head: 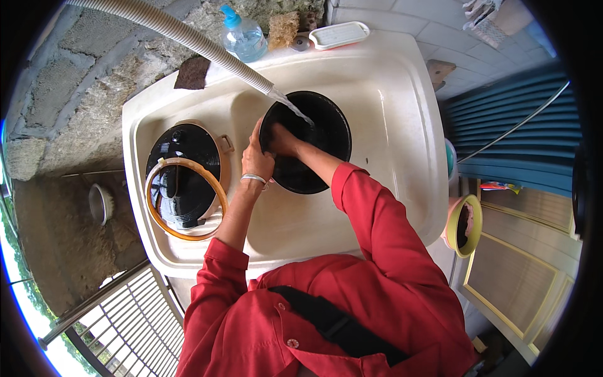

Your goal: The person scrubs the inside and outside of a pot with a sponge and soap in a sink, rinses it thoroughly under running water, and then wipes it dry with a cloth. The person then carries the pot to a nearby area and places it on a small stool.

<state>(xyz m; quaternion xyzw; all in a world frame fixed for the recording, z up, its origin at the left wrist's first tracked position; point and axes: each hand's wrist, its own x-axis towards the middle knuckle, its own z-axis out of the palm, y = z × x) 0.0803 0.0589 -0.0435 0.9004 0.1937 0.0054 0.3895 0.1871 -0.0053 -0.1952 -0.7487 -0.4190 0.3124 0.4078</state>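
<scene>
A round black pot [325, 165] stands tilted in the basin of a cream-coloured sink [405, 141]. My left hand [257, 158], with a silver bracelet at the wrist, grips the pot's left rim. Inside the pot, my right hand [282, 140] reaches toward the left inner wall; its fingers are dim in shadow, and whether they hold anything is hidden. Water [294, 107] pours from a ribbed hose [221, 56] into the pot. On the left drainboard sits a black lidded cooker [188, 141], with an amber-rimmed ring or glass lid [219, 188] leaning over it.
Along the sink's back edge are a pump bottle of blue liquid [245, 42], a tan fibrous scrubber [283, 29], a white soap dish [339, 35] and a brown scouring pad [192, 74]. A yellow-rimmed bin [476, 226] stands at right, below a blue curtain [513, 136].
</scene>
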